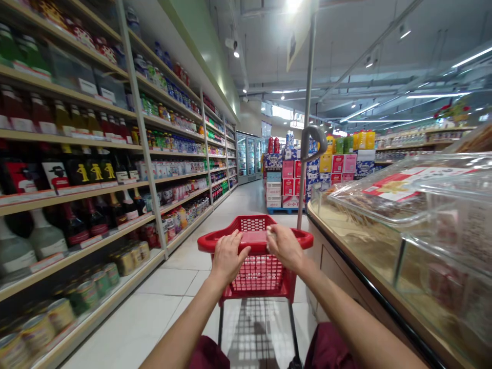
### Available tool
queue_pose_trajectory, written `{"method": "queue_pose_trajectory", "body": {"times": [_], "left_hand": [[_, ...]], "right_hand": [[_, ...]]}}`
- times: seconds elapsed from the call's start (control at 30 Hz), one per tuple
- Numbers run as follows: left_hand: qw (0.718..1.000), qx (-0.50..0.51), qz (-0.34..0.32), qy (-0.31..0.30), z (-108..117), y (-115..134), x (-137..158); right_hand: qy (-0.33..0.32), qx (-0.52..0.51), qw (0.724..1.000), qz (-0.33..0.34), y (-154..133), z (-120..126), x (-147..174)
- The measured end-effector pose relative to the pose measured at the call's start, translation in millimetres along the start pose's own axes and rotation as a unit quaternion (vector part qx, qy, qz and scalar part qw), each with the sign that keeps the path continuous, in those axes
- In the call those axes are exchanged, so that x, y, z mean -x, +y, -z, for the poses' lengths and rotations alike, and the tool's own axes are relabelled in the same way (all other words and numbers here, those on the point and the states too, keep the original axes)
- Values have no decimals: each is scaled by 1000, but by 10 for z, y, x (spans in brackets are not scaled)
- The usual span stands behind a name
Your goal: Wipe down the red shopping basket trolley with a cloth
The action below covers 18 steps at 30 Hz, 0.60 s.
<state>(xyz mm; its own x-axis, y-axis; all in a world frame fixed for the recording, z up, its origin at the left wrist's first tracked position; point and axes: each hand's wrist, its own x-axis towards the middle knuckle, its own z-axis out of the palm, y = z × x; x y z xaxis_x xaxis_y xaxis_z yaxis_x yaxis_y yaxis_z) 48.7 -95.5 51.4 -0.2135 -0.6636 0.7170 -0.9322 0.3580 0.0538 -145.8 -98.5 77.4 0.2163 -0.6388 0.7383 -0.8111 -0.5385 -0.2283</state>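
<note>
A red plastic shopping cart (pixel 257 274) stands right in front of me, its mesh basket showing below the handle (pixel 253 238). Over the left part of that handle, my left hand (pixel 229 256) is laid with the fingers bent across the bar and the thumb pointing right. My right hand (pixel 285 247) is closed at the handle's right part, its fingers curled in. Whether something small is also inside that fist I cannot make out.
Shelves of bottles and cans (pixel 96 187) run along the left. A glass-sided counter with clear plastic packages (pixel 407 184) borders the right. Ahead stand stacked boxed goods (pixel 290 179), a grey pole (pixel 307 102) and upright fridges (pixel 249 154). Pale floor tiles (pixel 172 282) lie between.
</note>
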Motion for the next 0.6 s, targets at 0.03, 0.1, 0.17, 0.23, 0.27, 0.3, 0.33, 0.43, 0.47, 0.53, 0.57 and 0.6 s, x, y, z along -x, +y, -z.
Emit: {"method": "queue_pose_trajectory", "body": {"times": [0.03, 0.1, 0.17, 0.23, 0.27, 0.3, 0.33, 0.43, 0.47, 0.53, 0.57, 0.6], "left_hand": [[1000, 2, 1, -1, 6, -3, 0], [1000, 11, 2, 0, 17, 7, 1], [1000, 19, 0, 3, 22, 30, 3], [1000, 25, -5, 2, 22, 49, 5], [1000, 26, -8, 0, 20, 51, 6], [1000, 27, -10, -4, 19, 47, 6], [1000, 27, -10, -9, 19, 38, 6], [999, 29, -8, -23, 25, -9, 2], [999, 32, -9, -26, 29, -23, 0], [999, 37, -11, -26, 40, -38, -2], [999, 38, -10, -24, 46, -37, -2], [999, 38, -9, -22, 53, -31, 0]], "right_hand": [[-4, 8, 1000, -8, 135, 69, 24], [-6, 35, 999, -24, 372, 172, 77], [7, 57, 998, -28, 432, 160, 128], [34, 63, 997, -11, 290, 29, 174], [47, 61, 997, 4, 181, -51, 191], [56, 58, 996, 21, 78, -120, 205], [59, 55, 996, 38, 4, -163, 214], [32, 43, 996, 68, 97, -94, 241], [26, 44, 997, 58, 225, -20, 250], [29, 53, 998, 10, 513, 129, 262], [36, 57, 998, -18, 624, 176, 263], [43, 61, 997, -37, 684, 190, 260]]}}
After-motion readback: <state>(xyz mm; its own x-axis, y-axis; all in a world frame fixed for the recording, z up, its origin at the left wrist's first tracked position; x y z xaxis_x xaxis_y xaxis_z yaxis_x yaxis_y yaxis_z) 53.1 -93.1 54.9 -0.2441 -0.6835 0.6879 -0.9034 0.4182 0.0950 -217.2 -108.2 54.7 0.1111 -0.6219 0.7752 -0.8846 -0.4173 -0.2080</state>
